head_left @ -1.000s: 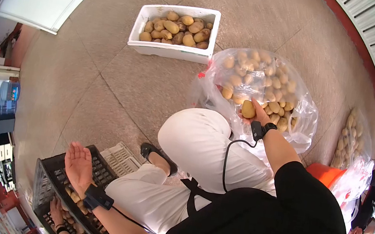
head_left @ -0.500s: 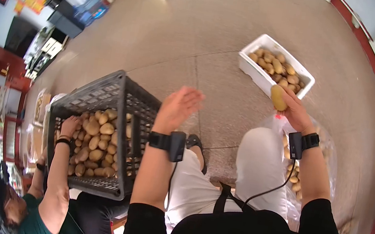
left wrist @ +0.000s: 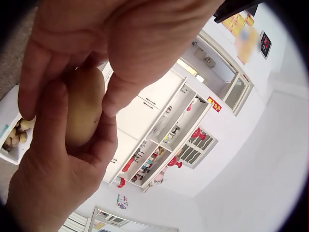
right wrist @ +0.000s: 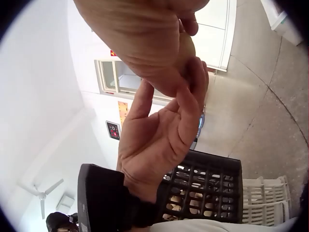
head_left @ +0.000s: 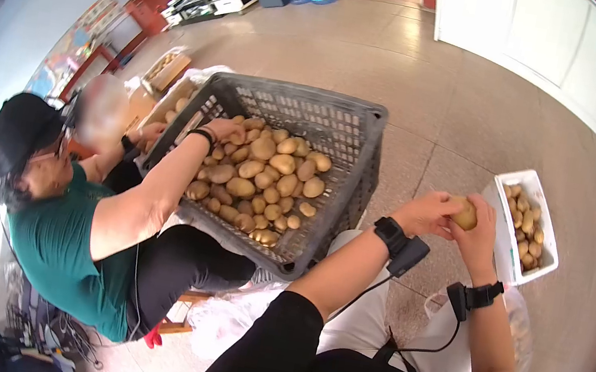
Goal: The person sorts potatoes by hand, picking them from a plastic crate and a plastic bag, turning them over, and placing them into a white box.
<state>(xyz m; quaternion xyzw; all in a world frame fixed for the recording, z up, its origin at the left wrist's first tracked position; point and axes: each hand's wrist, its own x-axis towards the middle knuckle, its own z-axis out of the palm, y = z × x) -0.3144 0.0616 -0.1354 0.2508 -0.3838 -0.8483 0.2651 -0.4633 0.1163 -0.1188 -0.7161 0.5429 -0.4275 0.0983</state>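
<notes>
A yellowish-brown potato (head_left: 466, 214) is held up in front of me between both hands. My right hand (head_left: 479, 242) grips it from the right, thumb along its side in the left wrist view. From the other side my left hand (head_left: 428, 213) meets it, fingers bent against its surface. Much of the potato (left wrist: 82, 108) lies behind fingers in the wrist views. To the left stands a black plastic crate (head_left: 348, 206) with many potatoes (head_left: 257, 172) inside. A white box (head_left: 504, 246), also holding potatoes, is on the floor beyond my right hand.
Left of the crate sits another person (head_left: 69, 251) in a green top, one hand (head_left: 225, 130) among the crate's potatoes. A clear plastic bag (head_left: 518, 322) lies by my right forearm. White cabinets (head_left: 540, 37) line the far wall.
My view has swung left toward the crate and the other person. The right hand has lifted the potato from the bag. The left hand, empty before, has come over to the potato.
</notes>
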